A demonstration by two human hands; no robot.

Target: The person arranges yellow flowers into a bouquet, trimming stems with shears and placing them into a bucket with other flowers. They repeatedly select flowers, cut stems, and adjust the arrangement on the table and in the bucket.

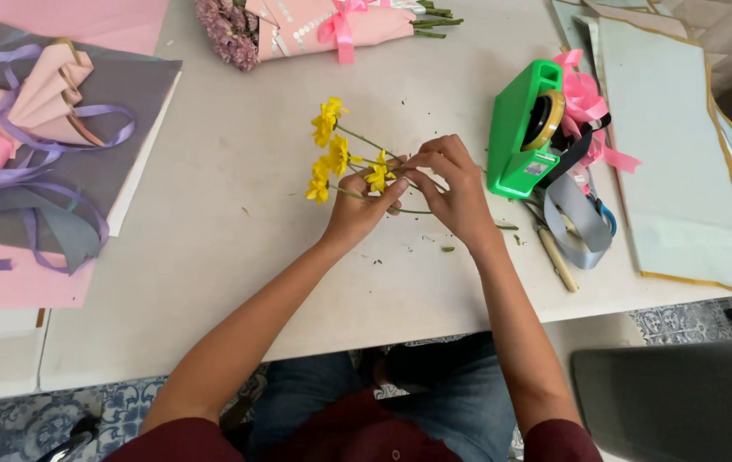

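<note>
Over the white table (pixel 212 257), my left hand (pixel 357 210) pinches the thin green stems of a small bunch of yellow flowers (pixel 329 152). The blooms point up and to the left of my fingers. My right hand (pixel 451 192) meets the left one at the same stems, its fingertips closed on them just right of the blooms. One long stem (pixel 417 211) runs out under my right hand toward the right.
A green tape dispenser (pixel 520 128) stands right of my hands, with pink ribbon (pixel 588 103) and grey ribbon (pixel 580 218) beside it. Pale blue paper sheets (pixel 682 154) lie far right. A pink-wrapped bouquet (pixel 314 26) sits at the top; grey and pink paper with purple ribbon (pixel 41 154) lie left.
</note>
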